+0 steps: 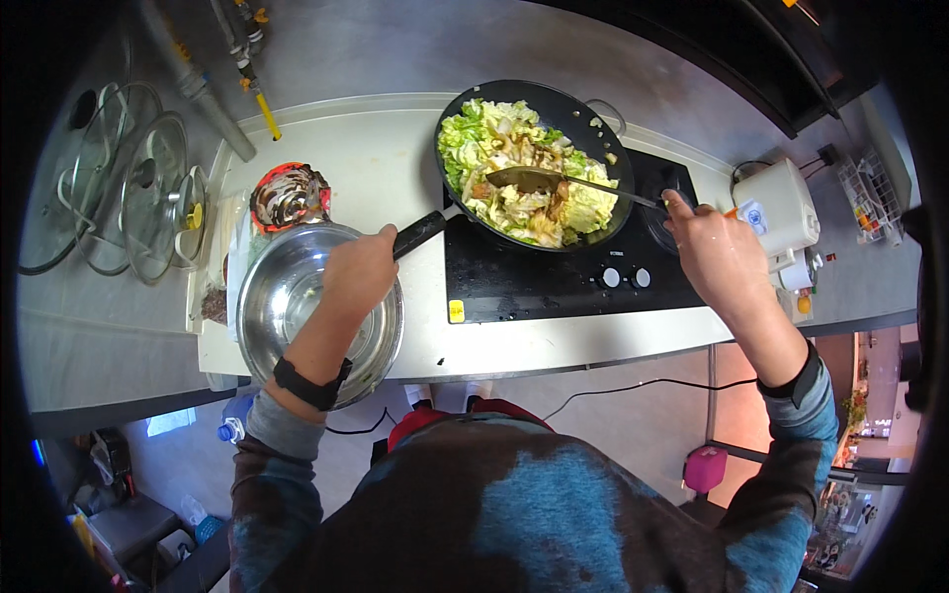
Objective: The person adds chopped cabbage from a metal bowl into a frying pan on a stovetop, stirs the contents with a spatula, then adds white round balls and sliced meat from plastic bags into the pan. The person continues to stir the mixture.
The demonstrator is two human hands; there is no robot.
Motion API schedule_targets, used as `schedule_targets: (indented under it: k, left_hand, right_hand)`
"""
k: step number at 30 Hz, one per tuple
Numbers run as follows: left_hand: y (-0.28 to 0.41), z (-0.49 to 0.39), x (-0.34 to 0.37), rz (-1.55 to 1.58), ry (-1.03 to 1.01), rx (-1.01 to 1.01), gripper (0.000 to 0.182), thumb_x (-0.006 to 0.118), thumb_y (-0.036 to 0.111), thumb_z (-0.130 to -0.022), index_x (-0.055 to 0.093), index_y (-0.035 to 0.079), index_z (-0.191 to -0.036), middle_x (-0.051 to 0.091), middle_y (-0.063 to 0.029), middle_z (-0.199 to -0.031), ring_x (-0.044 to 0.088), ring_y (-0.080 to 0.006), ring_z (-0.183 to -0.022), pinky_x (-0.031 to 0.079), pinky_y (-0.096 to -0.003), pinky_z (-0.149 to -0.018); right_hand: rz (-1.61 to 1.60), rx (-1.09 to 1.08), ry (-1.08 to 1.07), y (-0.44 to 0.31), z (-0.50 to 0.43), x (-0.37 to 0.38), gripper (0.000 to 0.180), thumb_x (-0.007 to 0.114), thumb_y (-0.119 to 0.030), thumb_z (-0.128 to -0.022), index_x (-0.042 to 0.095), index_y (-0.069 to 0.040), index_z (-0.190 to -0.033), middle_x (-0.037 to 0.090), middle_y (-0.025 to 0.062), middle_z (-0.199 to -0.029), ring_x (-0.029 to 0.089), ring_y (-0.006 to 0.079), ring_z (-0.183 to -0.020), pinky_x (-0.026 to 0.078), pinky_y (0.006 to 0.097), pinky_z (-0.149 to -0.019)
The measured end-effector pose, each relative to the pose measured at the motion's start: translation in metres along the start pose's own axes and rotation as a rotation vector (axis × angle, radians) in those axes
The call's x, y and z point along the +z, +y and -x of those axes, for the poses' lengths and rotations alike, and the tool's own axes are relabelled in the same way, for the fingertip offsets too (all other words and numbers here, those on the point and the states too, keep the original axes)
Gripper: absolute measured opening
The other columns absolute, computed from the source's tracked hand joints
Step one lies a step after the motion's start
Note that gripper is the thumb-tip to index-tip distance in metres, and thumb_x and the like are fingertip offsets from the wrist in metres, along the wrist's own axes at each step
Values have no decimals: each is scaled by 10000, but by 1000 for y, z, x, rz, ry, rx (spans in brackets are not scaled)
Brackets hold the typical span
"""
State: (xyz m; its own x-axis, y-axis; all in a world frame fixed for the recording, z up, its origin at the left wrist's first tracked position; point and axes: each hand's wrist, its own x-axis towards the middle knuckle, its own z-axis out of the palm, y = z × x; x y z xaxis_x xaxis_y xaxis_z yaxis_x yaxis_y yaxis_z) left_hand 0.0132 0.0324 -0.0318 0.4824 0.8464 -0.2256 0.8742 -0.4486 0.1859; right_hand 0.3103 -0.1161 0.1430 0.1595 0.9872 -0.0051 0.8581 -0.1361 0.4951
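Note:
My left hand (363,270) grips the black handle (420,235) of a large dark wok (545,95), which sits over the left part of a black cooktop (534,285). Chopped cabbage (478,137), green and pale yellow, fills much of the wok, with browned pieces (545,157) among it. In my right hand (715,248) is the handle of a metal spatula (526,178); its blade rests in the food near the wok's middle. Below my left forearm, a stainless steel bowl (263,296) stands on the counter, partly hidden by the arm.
A red-rimmed container with dark sauce smears (291,196) is behind the bowl. Glass lids (152,200) hang on the left wall. Two white knobs (625,278) sit at the cooktop's front. To the right stands a white appliance (778,207). Gas pipes (245,67) run along the back wall.

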Motion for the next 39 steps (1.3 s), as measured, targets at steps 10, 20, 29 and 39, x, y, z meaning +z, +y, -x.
schedule_targets:
  k: [10, 20, 29, 39]
  left_hand:
    - [-3, -4, 4, -24, -6, -9, 320, 682, 208, -791, 514, 68, -1025, 658, -184, -852, 647, -377, -815, 516, -467, -724]
    - [-2, 0, 1, 3, 34, 20, 183, 549, 124, -816, 555, 48, -982, 664, -183, -820, 654, -366, -798, 517, -463, -717]
    - [-2, -1, 3, 11, -5, -25, 200, 498, 86, -832, 563, 48, -1017, 668, -185, -854, 659, -364, -822, 520, -463, -718]
    - [-3, -3, 5, 7, 5, -23, 192, 511, 93, -823, 562, 47, -1003, 667, -193, -860, 657, -368, -834, 519, -464, -733]
  right_hand:
    - [-73, -44, -259, -25, -39, 21, 253, 469, -65, -877, 596, -18, -1090, 683, 151, -857, 678, 336, -789, 560, 416, -672]
    - [-17, -40, -110, 7, -84, 38, 212, 582, -206, -872, 628, -46, -1002, 661, 181, -846, 651, 357, -807, 527, 447, -697]
    - [-58, 110, 169, 45, -132, 64, 297, 451, -117, -907, 539, -93, -1190, 655, 195, -922, 647, 366, -822, 532, 452, -668]
    - [-215, -273, 249, 19, -124, 92, 474, 524, -67, -844, 521, -183, -1304, 624, 142, -911, 628, 329, -796, 528, 379, -678]
